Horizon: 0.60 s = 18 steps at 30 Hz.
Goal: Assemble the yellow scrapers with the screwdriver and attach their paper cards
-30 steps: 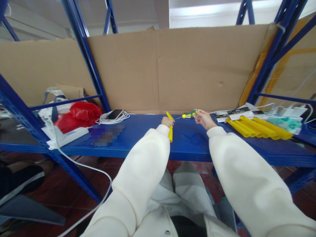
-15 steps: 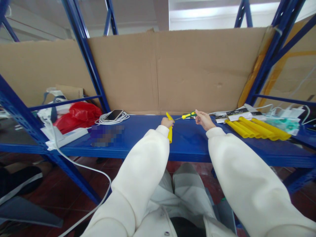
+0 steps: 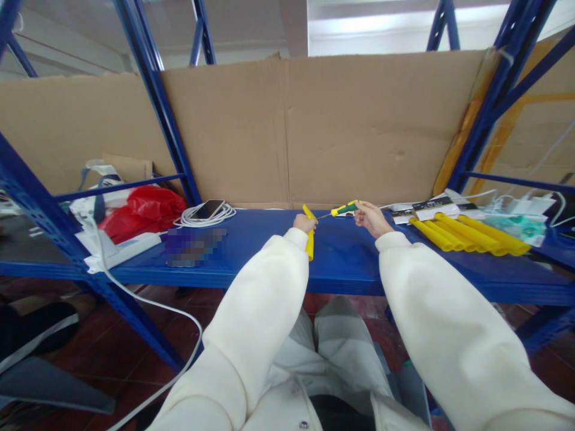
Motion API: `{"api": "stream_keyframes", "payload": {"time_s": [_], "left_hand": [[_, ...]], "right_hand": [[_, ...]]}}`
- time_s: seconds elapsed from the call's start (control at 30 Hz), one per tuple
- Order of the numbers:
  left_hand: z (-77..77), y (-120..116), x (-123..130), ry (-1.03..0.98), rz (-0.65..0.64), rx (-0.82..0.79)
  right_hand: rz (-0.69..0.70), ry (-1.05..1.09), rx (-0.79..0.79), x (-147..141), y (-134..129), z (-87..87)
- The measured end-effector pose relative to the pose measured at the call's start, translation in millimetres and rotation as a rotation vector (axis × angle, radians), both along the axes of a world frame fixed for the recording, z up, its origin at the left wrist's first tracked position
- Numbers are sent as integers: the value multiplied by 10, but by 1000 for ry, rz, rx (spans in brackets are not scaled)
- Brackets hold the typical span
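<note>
My left hand (image 3: 304,223) is closed around a yellow tube-like piece (image 3: 309,246), which stands tilted over the blue shelf. In my right hand (image 3: 370,218) is the end of a screwdriver (image 3: 345,209) with a green and yellow handle. Its thin shaft points left and reaches the yellow piece beside my left fingers. Whether the tip sits in something there is too small to tell. Several similar yellow pieces (image 3: 467,234) lie side by side to the right of my right hand.
A phone (image 3: 209,209) rests on a coiled white cable (image 3: 188,220) at the left. Farther left are a red plastic bag (image 3: 148,209) and a white power strip (image 3: 130,248). Packets (image 3: 435,207) lie at the right rear. Cardboard (image 3: 341,131) closes the back between blue posts.
The screwdriver's handle has rotated, showing more green than before. My right fingers have shifted slightly on its end; my left hand and the yellow piece stay in place.
</note>
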<state>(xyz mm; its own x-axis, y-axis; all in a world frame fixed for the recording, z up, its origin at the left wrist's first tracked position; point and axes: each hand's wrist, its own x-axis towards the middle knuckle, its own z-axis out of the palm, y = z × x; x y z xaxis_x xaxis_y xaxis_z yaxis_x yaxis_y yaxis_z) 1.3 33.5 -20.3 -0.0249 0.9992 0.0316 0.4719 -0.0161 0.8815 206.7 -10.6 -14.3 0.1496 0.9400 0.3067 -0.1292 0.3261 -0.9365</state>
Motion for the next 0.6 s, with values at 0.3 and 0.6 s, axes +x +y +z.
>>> {"api": "stream_keyframes", "payload": {"time_s": [0.3,0.6], "left_hand": [[4,13,-10,29,-9,-3],[-5,11,-7,8,-11,-7]], "right_hand": [[-50,-36,30,-9,-8,-21],[-123,-65,3,-5,-4,-21]]}}
